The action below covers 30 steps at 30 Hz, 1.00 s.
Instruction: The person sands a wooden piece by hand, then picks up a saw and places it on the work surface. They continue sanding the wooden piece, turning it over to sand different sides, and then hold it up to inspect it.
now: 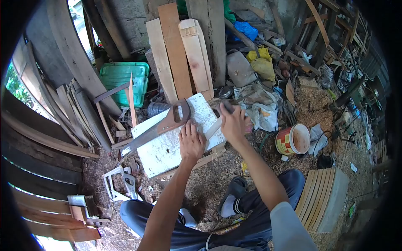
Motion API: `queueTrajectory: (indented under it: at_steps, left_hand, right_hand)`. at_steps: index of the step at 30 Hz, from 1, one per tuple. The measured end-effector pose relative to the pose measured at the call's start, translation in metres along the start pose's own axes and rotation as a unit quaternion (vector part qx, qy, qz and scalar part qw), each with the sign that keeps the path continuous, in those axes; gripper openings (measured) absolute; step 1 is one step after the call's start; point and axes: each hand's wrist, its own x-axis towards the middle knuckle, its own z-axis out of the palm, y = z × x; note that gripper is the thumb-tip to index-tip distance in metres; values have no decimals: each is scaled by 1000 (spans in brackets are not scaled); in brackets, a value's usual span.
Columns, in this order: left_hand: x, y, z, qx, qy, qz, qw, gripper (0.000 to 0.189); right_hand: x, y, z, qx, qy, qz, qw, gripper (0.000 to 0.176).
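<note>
My left hand (192,141) lies flat on a scuffed white board (157,154), fingers stretched out beside a pale flat strip (213,128). My right hand (233,124) is closed at the board's right edge, round a dark-ended tool (226,107); I cannot tell its kind. The pale strip runs from under this hand toward my left fingers. Just beyond my left hand rests a handsaw (169,119), its brown wooden handle near the board's far edge and its blade reaching past the left edge.
A white frame-like object (121,184) lies on the littered ground at left. To the right stand a paint bucket (299,139) and a slatted wooden piece (317,200). Planks (175,52) and a green plastic lid (124,83) lean behind the board. Wood shavings (312,106) are heaped at right.
</note>
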Motion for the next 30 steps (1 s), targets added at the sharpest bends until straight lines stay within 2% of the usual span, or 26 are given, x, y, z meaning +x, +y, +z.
queueTrajectory:
  at_steps: [2,5,7,10,11,13,14,16,18,19,21,23,25,27,30]
  left_hand:
    - [0,1,-2,-5,0,-2,1000,44]
    - [-1,0,1,-18,7,-2,1000,45]
    - [0,-1,3,-4,8,-3,1000,45]
    - [3,-1,3,-7,10,-2,1000,45]
    - [0,-1,2,-9,3,-3,1000,45]
    - [-4,-3,3,-4,-4,0,1000,45]
    - [0,-3,3,-2,1,4,1000,46]
    - [1,-1,0,-3,1,2,1000,46]
    - [0,1,0,-7,1,0,1000,46]
    - [0,1,1,-12,-4,-7,1000,46]
    - [2,0,3,-11,-8,-12,1000,45]
    - [0,-3,8,-1,23,-2,1000,43]
    - [-3,-2,3,1,2,-3,1000,41]
    - [0,1,0,-9,7,-9,1000,40]
    - [1,2,3,-21,14,-11,1000,41]
  right_hand:
    - [11,3,3,7,-15,31,999,44]
    - [-17,-10,8,18,33,53,998,45]
    - [-61,-22,1,36,18,-41,998,46]
    - [-64,-15,-16,27,-17,-67,997,46]
    - [-51,-6,-13,30,-19,-62,997,46]
    - [-4,14,-2,12,28,26,999,46]
    - [6,15,0,13,30,27,999,46]
    - [17,12,0,-7,-14,57,998,47]
    - [-16,-6,0,-47,-26,0,999,52]
    - [-42,-17,-3,-25,-6,-46,999,54]
    - [-81,-30,-5,61,-31,-66,995,51]
    - [-64,-23,-25,57,-65,-68,994,50]
    - [-30,0,-4,-9,19,-69,997,49]
    - [10,5,-5,2,-24,28,999,46]
    - [19,-8,6,0,-3,80,997,42]
